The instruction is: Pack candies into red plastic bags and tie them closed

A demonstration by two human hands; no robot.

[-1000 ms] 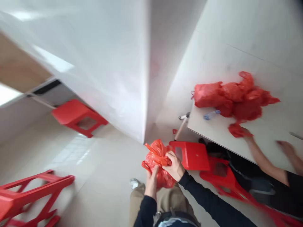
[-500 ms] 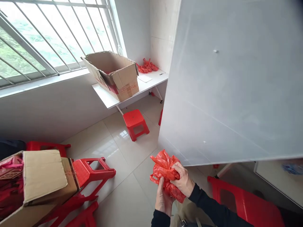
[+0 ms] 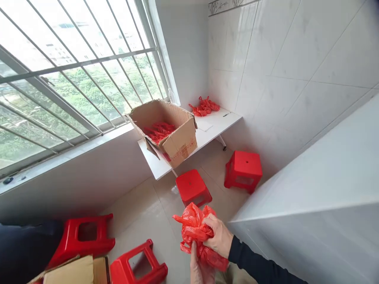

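Note:
A crumpled red plastic bag (image 3: 192, 225) is bunched up low in the middle of the head view, held by both hands. My right hand (image 3: 218, 236) grips its right side, fingers curled into the thin plastic. From below, my left hand (image 3: 199, 268) supports the bundle, its thumb pressed upward against the front. The left fingers are mostly covered by the bag. Whether anything is wrapped inside the bag, I cannot tell.
A white table (image 3: 161, 167) under the barred window bears an open cardboard box (image 3: 180, 146) with red bags inside, and a red bag pile (image 3: 205, 106). Red stools (image 3: 192, 185) stand around the floor. A pale wall corner (image 3: 310, 177) juts out at right. Another box (image 3: 71, 272) is at lower left.
My view has moved forward, past the wall corner, towards the table. Red contents of the table's box and a second stool beside it now show. Both hands keep hold of the bag.

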